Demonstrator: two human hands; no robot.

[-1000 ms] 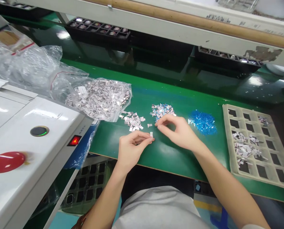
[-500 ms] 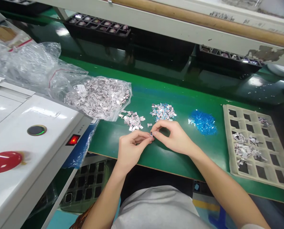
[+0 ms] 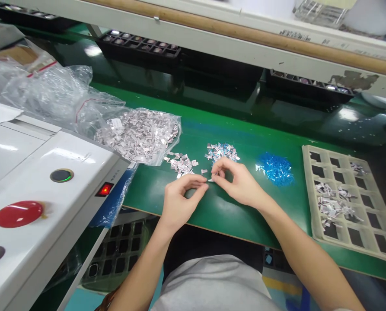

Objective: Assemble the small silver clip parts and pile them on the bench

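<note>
My right hand (image 3: 236,180) pinches a small pale piece (image 3: 210,180) between thumb and forefinger over the green table. Just left of it, my left hand (image 3: 181,201) has its thumb and fingertips a little apart, with nothing visible between them. Beyond my left hand lies a pile of small silvery pieces (image 3: 182,165), with one loose piece (image 3: 204,171) beside it. Behind my right hand is a mixed pile of silvery and blue pieces (image 3: 223,151). A heap of thin blue strips (image 3: 275,168) lies further right.
A clear bag of silvery pieces (image 3: 144,134) lies at the left behind a white machine (image 3: 82,160) with a red button (image 3: 19,214). A pale compartment tray (image 3: 313,207) holding small pieces stands at the right. A shelf edge (image 3: 212,36) crosses the back.
My hands have come apart; the fingertips no longer meet. The small piece has moved right with my right hand, and my left fingers have opened slightly. The view has shifted a little.
</note>
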